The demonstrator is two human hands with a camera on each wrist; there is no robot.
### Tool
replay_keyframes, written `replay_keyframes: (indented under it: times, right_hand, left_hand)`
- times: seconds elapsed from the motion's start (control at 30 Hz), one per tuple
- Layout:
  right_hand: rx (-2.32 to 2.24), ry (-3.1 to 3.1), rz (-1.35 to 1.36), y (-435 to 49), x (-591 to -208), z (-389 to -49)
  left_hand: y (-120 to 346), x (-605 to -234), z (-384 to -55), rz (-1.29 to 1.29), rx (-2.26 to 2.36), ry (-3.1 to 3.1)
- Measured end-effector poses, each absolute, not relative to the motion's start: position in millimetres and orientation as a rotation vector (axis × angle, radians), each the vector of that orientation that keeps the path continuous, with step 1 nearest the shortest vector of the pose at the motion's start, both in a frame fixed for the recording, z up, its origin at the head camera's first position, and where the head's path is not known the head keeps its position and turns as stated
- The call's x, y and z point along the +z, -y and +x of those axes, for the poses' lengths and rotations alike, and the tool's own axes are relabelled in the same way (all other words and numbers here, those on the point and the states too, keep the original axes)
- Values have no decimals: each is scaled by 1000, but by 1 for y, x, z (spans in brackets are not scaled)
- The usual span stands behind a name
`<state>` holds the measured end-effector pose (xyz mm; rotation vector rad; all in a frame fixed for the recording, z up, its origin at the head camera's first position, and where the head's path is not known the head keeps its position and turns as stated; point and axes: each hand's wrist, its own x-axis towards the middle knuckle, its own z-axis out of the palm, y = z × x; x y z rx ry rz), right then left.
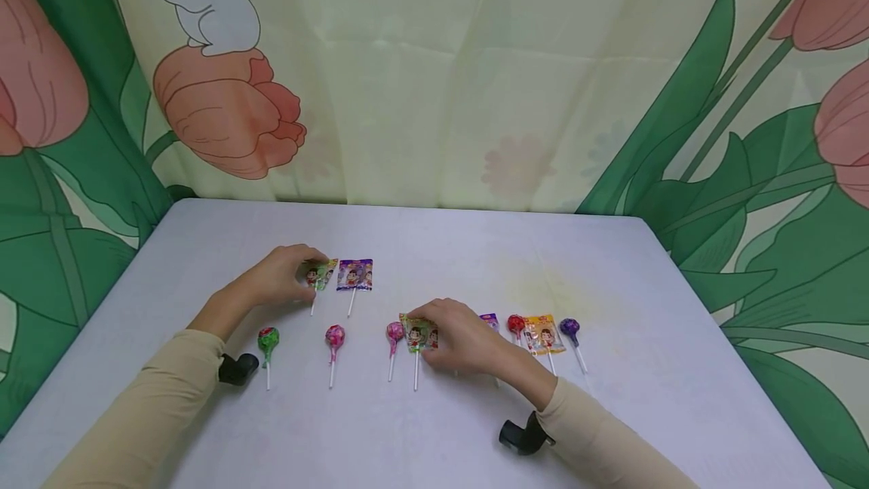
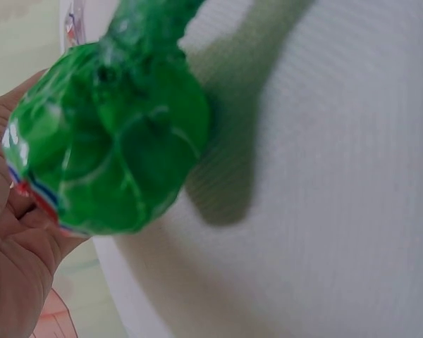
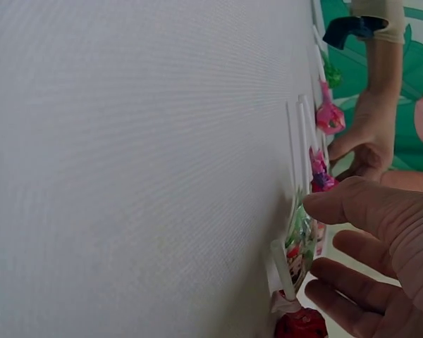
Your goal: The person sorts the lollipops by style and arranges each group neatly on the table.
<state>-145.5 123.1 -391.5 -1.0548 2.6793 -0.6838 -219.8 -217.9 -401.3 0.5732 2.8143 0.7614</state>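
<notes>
At the back left, my left hand (image 1: 280, 275) pinches a flat green-and-yellow lollipop packet (image 1: 319, 275) between thumb and fingers, its white stick pointing down. A purple lollipop packet (image 1: 354, 275) lies just right of it. My right hand (image 1: 468, 338) holds a green lollipop packet (image 1: 421, 334) by its edge at mid-table, thumb below and fingers above. Beside that packet lies a pink round lollipop (image 1: 394, 332). Another purple packet (image 1: 489, 320) is partly hidden behind the right hand. In the left wrist view a green round lollipop (image 2: 120, 141) covers much of the left hand (image 2: 21, 267).
On the white-covered table (image 1: 421, 444) lie a green round lollipop (image 1: 268, 339) and a pink one (image 1: 335, 336) in front. To the right are a red lollipop (image 1: 516, 324), an orange packet (image 1: 545, 334) and a purple round lollipop (image 1: 570, 328). A printed curtain (image 1: 434, 96) hangs behind.
</notes>
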Motion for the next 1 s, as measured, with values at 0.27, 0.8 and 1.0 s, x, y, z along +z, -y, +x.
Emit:
replay_keyframes:
  times: [0.27,0.8,1.0]
  right_hand:
    - [-690,-2667,-1026,-124,-397,-148]
    - [-737,-2680,-1031,-124,-402,-156]
    - [-766,-2673,-1021,-124,-404,-158]
  left_hand:
    - [218,-404,-221,569,757,-2831]
    - [218,-404,-223,567,753,-2828]
    - [217,-403,-221,565,744,-2829]
